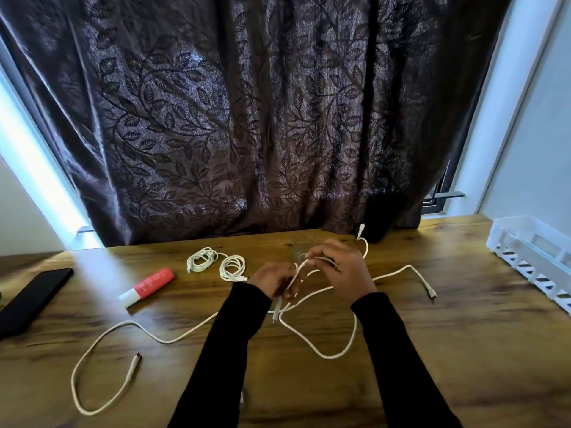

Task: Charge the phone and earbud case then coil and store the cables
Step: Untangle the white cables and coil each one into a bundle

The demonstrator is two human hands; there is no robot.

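I am holding a long white charging cable (pixel 321 353) with both of my hands over the brown wooden surface (pixel 432 350). My left hand (pixel 272 279) is pinching the cable near one plug end, and that plug is hanging down just under my fingers. My right hand (pixel 340 270) is curled around a loop of the same cable, lifting it up a little. The rest of this cable is lying in a big bend on the surface between my black sleeves (pixel 401 350).

A second long white cable (pixel 102 338) is lying loose on the left side, and its plug is pointing up near the front. Another white cable end (pixel 428 288) is lying off to the right of my hands, but I cannot tell which cable it belongs to (they cross under my hands).

Two small white coiled cables (pixel 216 262) are lying side by side behind my left hand. A red and white tube (pixel 148 287) is lying just left of them. A flat black phone (pixel 31 296) is lying at the far left edge. A white plastic basket with holes (pixel 534 257) is sitting at the far right. A dark curtain with leaves on it (pixel 247 118) is hanging behind everything.
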